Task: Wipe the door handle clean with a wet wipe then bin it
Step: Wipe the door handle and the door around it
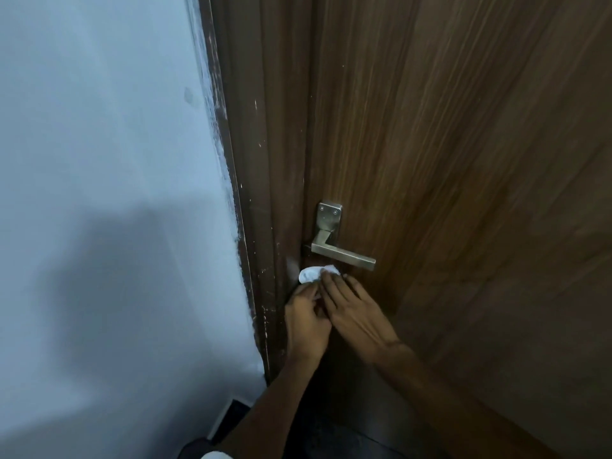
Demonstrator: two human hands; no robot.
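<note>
A brushed-metal lever door handle with a square backplate sits on the brown wooden door, its lever pointing right. Just below the handle's left end, a crumpled white wet wipe is held up between both hands. My left hand grips the wipe from below and left. My right hand lies over it from the right, its fingertips pinching the wipe's right part. The wipe is close under the handle; touching or apart, I cannot tell. No bin is in view.
The dark door frame, flecked with white paint, runs down the left of the door. A pale wall fills the left side. Dark floor shows at the bottom, with something white at the lower edge.
</note>
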